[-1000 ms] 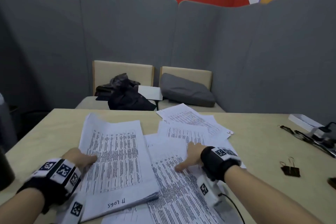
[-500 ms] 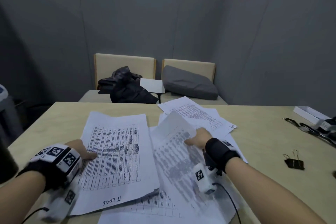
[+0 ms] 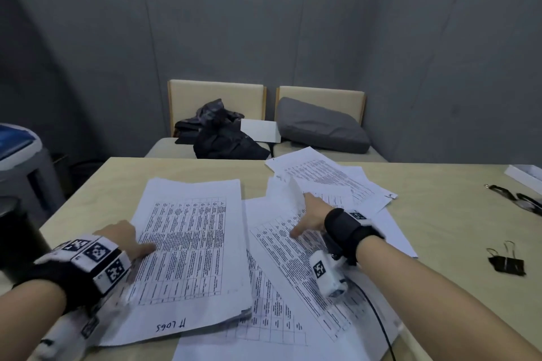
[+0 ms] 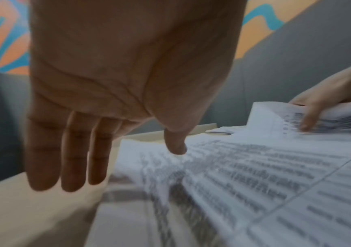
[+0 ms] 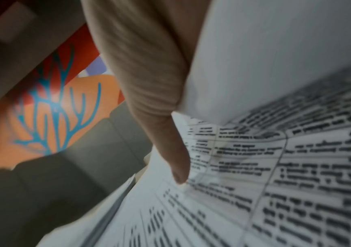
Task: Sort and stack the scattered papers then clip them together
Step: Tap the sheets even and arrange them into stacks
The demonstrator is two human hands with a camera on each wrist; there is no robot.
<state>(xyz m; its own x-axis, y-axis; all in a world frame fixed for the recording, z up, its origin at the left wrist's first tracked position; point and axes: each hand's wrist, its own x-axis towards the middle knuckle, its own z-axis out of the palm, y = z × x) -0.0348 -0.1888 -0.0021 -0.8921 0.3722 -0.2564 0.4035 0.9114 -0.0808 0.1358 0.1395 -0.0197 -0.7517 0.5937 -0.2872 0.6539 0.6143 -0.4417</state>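
A thick stack of printed papers [image 3: 190, 243], with handwriting on its near margin, lies left of centre on the table [image 3: 440, 214]. My left hand [image 3: 123, 236] rests on the stack's left edge, fingers straight [image 4: 115, 127] and thumb touching the top sheet [image 4: 254, 183]. To the right, loose printed sheets [image 3: 293, 267] overlap at angles. My right hand [image 3: 308, 214] grips one of them at its far end: the thumb [image 5: 176, 158] presses on the print and the sheet's edge [image 3: 286, 193] curls up over the fingers. More sheets [image 3: 322, 176] fan out behind. A black binder clip [image 3: 506, 262] sits at the right.
A white box [image 3: 525, 173] and a dark strap with glasses [image 3: 516, 196] lie at the table's far right. A dark cylinder [image 3: 14, 243] stands at the left edge. Behind the table, a bench holds a black bag [image 3: 225, 138] and a grey cushion [image 3: 319, 126].
My right hand went from lying flat on the loose sheets to gripping one and lifting its far edge. My left hand stayed on the stack's left edge.
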